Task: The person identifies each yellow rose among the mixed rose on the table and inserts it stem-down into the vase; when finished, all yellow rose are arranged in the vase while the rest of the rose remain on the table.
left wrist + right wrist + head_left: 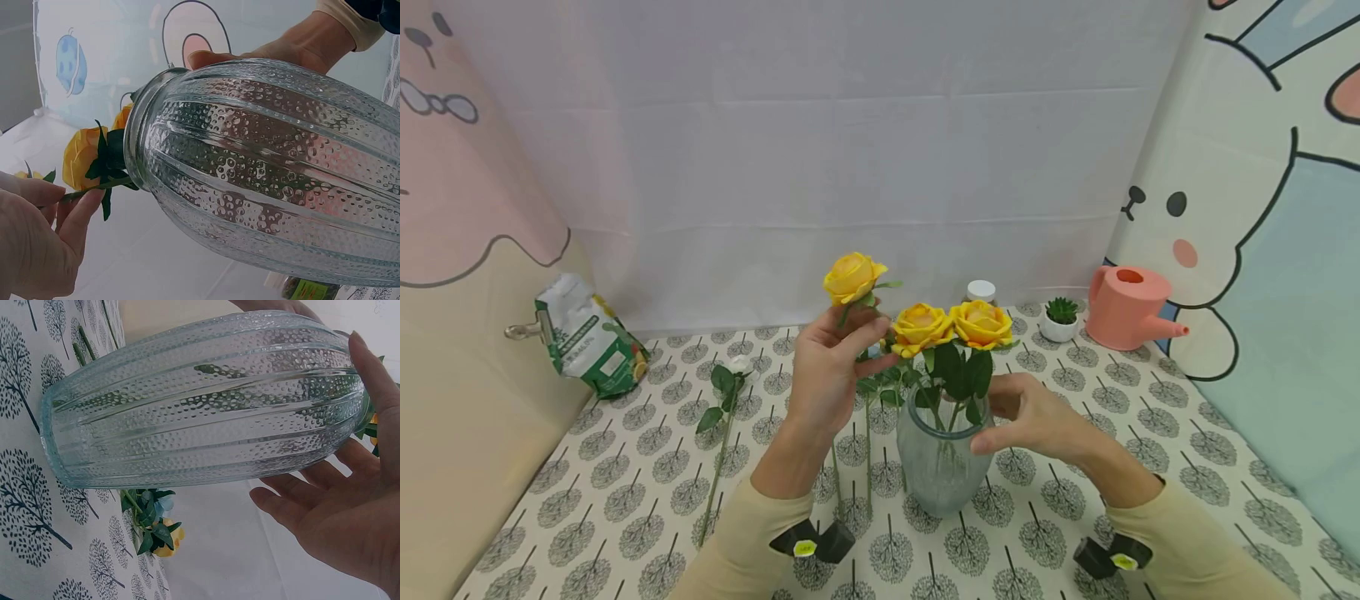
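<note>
Near the top of a ribbed glass vase point(942, 471), my left hand point(829, 367) pinches the green stem of a yellow rose point(853, 278). The left wrist view shows that stem point(103, 185) between thumb and fingers, slanting to the vase's rim; whether its end is inside I cannot tell. Two more yellow roses, one at the left point(921, 327) and one at the right point(982, 324), stand in the vase with their blooms above the rim. My right hand point(1037, 417) holds the vase near its neck, thumb in front and fingers behind.
A white rose point(740, 365) lies on the patterned tablecloth point(647, 492) at the left. More stems lie behind the vase, partly hidden. A clipped bag point(591, 333) stands far left; a white-lidded jar point(981, 290), potted succulent point(1060, 321) and pink watering can point(1126, 308) stand at the back right.
</note>
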Demonstrator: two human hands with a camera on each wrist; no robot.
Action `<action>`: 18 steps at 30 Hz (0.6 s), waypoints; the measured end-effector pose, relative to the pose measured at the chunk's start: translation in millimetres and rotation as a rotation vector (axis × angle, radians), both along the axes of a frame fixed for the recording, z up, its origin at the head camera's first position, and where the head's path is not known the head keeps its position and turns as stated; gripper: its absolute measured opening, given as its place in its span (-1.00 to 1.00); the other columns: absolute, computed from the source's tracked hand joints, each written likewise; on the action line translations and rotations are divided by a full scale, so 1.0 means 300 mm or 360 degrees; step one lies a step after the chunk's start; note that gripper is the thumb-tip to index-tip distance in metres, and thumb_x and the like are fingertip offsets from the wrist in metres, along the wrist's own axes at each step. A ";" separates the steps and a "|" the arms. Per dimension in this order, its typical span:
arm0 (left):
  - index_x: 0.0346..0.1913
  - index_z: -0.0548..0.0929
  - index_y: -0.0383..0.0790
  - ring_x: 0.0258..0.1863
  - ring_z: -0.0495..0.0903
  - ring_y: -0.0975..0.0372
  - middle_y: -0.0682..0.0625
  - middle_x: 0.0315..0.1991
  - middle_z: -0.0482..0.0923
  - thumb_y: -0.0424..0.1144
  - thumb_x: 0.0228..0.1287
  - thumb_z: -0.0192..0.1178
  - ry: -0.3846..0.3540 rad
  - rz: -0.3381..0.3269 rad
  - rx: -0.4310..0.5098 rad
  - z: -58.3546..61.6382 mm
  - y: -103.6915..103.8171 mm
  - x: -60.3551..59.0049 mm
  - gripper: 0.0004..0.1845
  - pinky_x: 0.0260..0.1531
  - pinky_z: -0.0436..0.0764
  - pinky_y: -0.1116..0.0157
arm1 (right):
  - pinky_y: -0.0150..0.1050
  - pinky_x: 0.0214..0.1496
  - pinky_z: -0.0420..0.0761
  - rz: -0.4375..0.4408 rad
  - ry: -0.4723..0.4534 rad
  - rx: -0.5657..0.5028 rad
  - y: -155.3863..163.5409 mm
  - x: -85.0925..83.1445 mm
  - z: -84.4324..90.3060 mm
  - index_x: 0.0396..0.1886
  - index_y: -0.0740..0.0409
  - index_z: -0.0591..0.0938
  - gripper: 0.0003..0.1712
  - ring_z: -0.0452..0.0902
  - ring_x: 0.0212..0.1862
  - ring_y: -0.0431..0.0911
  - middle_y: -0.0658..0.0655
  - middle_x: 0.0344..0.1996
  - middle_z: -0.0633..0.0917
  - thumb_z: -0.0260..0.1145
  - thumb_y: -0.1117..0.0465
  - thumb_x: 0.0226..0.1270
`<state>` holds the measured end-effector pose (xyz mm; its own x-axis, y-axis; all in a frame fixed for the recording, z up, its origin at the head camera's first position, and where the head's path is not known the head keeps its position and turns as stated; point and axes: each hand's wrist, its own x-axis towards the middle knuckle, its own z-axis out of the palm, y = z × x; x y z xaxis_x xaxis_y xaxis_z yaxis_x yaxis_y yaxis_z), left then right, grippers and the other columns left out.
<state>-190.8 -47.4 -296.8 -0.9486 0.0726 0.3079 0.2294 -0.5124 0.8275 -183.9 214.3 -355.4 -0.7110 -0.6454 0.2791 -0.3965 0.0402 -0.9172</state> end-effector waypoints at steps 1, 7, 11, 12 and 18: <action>-0.10 0.69 -0.22 -0.24 0.66 0.17 -0.02 -0.23 0.62 -0.56 0.31 0.22 0.0012 -0.0016 -0.0018 0.000 0.001 0.001 -0.78 -0.33 0.77 0.13 | -0.15 0.28 0.51 -0.0003 0.0002 0.0003 0.000 -0.001 0.001 0.25 0.34 0.57 -0.33 0.54 0.20 0.15 0.20 0.18 0.64 0.53 0.23 0.15; 0.15 0.55 -0.41 -0.18 0.68 0.15 -0.06 -0.17 0.59 -0.55 0.34 0.15 -0.0020 -0.0143 -0.0191 -0.001 0.005 0.012 -0.66 -0.19 0.74 0.05 | -0.16 0.26 0.53 -0.0021 -0.0001 0.0017 0.000 0.000 0.003 0.25 0.30 0.58 -0.35 0.56 0.19 0.15 0.18 0.16 0.65 0.53 0.23 0.14; 0.26 0.48 -0.43 -0.09 0.69 0.10 -0.11 -0.07 0.59 -0.53 0.36 0.15 -0.0019 -0.0206 -0.0265 -0.009 0.007 0.012 -0.58 -0.10 0.71 -0.01 | -0.15 0.24 0.55 -0.0037 -0.0047 0.0030 0.000 0.002 0.005 0.24 0.32 0.57 -0.34 0.57 0.17 0.16 0.20 0.15 0.66 0.53 0.23 0.13; 0.27 0.49 -0.42 -0.07 0.68 0.08 -0.13 -0.04 0.59 -0.52 0.36 0.16 -0.0018 -0.0217 -0.0282 -0.011 0.008 0.011 -0.57 -0.09 0.71 -0.02 | -0.15 0.23 0.55 -0.0042 -0.0058 0.0032 0.000 0.003 0.006 0.24 0.32 0.58 -0.34 0.57 0.17 0.16 0.20 0.15 0.66 0.53 0.23 0.13; 0.25 0.53 -0.43 -0.05 0.69 0.01 -0.22 0.02 0.62 -0.52 0.31 0.23 0.0008 -0.0248 -0.0407 -0.025 0.018 0.004 -0.56 -0.03 0.69 0.01 | -0.12 0.25 0.55 -0.0036 -0.0111 0.0021 -0.001 0.003 0.005 0.26 0.30 0.56 -0.33 0.52 0.20 0.30 0.22 0.15 0.65 0.53 0.22 0.14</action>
<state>-189.5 -41.9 -304.2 -0.9185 0.2932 0.2653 0.1686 -0.3165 0.9335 -183.0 214.0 -353.8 -0.7430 -0.6321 0.2200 -0.3304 0.0605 -0.9419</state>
